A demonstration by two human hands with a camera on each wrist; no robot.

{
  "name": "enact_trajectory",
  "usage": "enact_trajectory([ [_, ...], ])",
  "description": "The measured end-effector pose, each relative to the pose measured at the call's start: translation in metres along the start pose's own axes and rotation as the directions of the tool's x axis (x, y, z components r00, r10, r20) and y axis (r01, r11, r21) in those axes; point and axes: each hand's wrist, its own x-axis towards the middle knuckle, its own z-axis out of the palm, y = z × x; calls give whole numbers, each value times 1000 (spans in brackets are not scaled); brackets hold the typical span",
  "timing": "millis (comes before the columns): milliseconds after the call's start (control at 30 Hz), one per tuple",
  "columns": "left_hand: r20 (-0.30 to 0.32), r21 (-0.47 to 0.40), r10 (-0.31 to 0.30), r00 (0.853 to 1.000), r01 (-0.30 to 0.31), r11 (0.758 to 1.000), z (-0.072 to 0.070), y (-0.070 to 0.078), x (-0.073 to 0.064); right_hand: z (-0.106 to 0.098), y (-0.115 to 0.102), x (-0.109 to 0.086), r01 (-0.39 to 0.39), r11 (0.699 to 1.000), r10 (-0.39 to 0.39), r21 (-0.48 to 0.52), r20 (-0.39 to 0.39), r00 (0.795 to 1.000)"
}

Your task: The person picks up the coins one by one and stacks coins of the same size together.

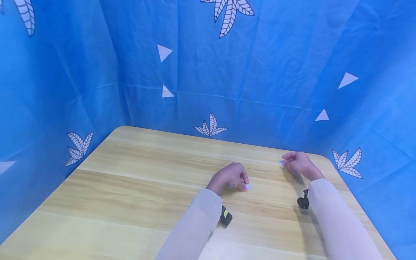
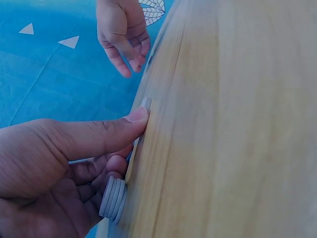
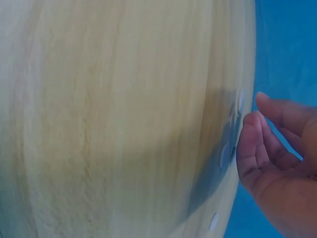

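My left hand point(image 1: 229, 177) is low over the table, right of its middle. In the left wrist view its thumb and curled fingers pinch a small white disc point(image 2: 146, 103) at the tabletop; the far fingertip is hidden. A short stack of several such discs point(image 2: 113, 199) stands on the table beside the curled fingers. Near the far right corner, my right hand point(image 1: 299, 164) hovers with loosely bent fingers and nothing between them. Close to it in the right wrist view, a few flat discs point(image 3: 225, 156) lie on the wood, with another disc point(image 3: 214, 221) apart from them.
The wooden table point(image 1: 130, 187) has rounded far corners. A blue curtain point(image 1: 260, 72) with white leaves and triangles hangs behind it and at both sides. A black wrist device point(image 1: 225, 216) sits on the left wrist, another black device point(image 1: 303, 201) on the right.
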Motion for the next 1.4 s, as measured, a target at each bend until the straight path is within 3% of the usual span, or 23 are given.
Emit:
enact_trajectory([
  [233,5,2,-9,1000,9,1000,0,2,0,2,5,2,-42,999,42,3,1,999],
  [467,6,7,-7,1000,7,1000,-1,1,0,3,11,9,-62,995,63,-75,8,998],
  [900,-2,22,-5,1000,5,1000,-2,1,1,9,-1,11,-68,981,60,-184,-47,997],
  [1233,2,30,22,1000,-22,999,-2,-1,1,9,-7,10,-104,977,103,-188,-15,995],
  [1400,4,42,35,999,-35,999,-1,-2,3,9,-7,10,-90,976,87,-198,-23,996],
])
